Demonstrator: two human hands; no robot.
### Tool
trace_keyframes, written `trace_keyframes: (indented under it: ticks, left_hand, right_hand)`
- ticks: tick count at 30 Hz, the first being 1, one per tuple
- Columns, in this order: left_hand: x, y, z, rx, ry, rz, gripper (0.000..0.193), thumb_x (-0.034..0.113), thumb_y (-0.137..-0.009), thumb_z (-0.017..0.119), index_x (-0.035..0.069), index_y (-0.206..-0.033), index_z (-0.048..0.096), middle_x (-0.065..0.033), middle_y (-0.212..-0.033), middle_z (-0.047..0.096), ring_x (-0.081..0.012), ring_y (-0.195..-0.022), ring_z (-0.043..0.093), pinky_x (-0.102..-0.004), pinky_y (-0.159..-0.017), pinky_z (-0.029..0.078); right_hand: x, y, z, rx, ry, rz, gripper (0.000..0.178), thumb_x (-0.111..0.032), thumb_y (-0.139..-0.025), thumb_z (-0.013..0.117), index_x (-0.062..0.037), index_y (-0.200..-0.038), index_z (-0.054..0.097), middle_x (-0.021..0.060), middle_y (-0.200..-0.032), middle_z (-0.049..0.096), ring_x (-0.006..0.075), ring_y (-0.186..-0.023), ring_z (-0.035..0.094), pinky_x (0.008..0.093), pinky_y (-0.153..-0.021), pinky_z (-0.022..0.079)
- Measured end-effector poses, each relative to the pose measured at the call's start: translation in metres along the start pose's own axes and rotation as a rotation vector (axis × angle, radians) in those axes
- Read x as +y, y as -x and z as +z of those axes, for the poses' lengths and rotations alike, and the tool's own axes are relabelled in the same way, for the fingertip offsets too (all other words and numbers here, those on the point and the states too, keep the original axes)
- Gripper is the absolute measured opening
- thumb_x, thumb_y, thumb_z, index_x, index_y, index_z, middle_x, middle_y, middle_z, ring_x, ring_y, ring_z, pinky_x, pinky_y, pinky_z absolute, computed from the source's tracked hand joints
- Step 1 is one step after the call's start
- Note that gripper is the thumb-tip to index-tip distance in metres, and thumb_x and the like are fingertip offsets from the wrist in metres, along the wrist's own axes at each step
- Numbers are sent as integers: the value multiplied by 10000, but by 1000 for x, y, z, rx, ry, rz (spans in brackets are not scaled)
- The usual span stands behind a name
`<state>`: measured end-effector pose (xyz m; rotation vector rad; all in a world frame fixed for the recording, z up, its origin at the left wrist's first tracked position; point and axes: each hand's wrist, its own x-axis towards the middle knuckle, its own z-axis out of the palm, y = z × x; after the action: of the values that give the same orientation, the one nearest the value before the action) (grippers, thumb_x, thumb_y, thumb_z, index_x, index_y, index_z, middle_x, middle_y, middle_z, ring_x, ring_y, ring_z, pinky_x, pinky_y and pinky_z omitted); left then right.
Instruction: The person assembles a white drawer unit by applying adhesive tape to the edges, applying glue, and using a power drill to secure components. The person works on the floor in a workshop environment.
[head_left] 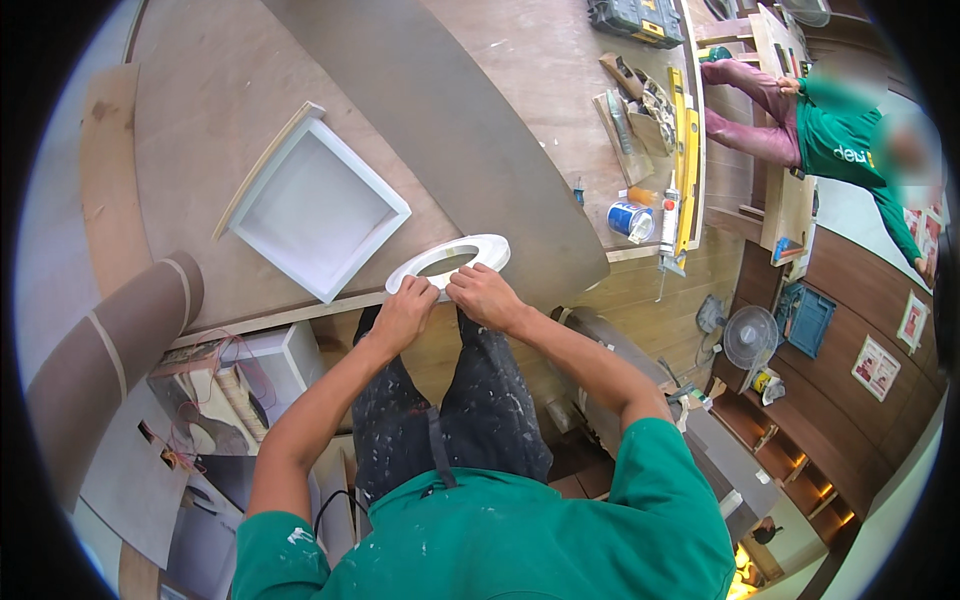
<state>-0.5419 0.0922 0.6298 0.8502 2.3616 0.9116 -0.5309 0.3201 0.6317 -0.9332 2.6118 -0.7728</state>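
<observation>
A white ring-shaped roll [492, 246], which looks like a roll of edge-banding tape, sits at the near edge of the worktable. My left hand [406, 310] pinches its near rim with bent fingers. Close beside it, my right hand [484, 297] grips the same rim, thumb and fingers pressed together. To the left lies a white open drawer box [322, 205] with a wooden front strip [262, 170]. A long grey-brown sheet [430, 95] crosses the table behind the roll.
Tools [640, 105], a blue-and-white can [630, 220], a sealant tube [670, 218] and a yellow spirit level [690, 170] lie along the table's right side. A rolled brown sheet [110, 350] leans at left. Another person [840, 140] in green stands at far right, near a fan [750, 337].
</observation>
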Motion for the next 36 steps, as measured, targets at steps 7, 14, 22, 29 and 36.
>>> trace_keyframes:
  ticks: [7,14,22,29,36]
  left_hand:
    - [-19,-4,18,233,-125,63,188,61,-821,577,47,-1004,534,-108,-1003,553,-297,-992,568,-393,-752,539]
    - [-22,-27,15,264,-132,37,239,31,-797,575,60,-1032,540,-90,-998,565,-282,-923,590,-402,-754,531]
    - [-9,-36,9,193,-125,-24,194,41,-841,584,68,-1032,559,-86,-984,577,-278,-920,602,-400,-706,558]
    - [-13,-34,-6,189,-78,16,168,77,-875,607,57,-1036,562,-98,-985,567,-295,-928,590,-406,-719,550]
    - [-18,-41,-20,150,-40,28,157,51,-854,624,38,-1003,577,-110,-961,561,-306,-952,553,-416,-796,499]
  right_hand:
    - [9,-11,2,142,74,34,116,-102,-755,625,-79,-838,548,63,-827,554,241,-849,576,375,-737,466]
    - [20,-18,1,236,106,47,122,-105,-743,624,-86,-782,510,52,-788,526,228,-798,567,360,-690,454]
    - [29,-12,-11,256,115,66,121,-107,-746,621,-89,-775,506,49,-784,524,224,-791,567,358,-685,451]
    - [44,6,-31,226,116,60,112,-109,-753,619,-90,-785,513,48,-793,530,224,-800,571,360,-695,451]
    - [46,10,-33,220,108,66,104,-110,-761,617,-91,-796,520,47,-801,537,225,-809,574,361,-705,451]
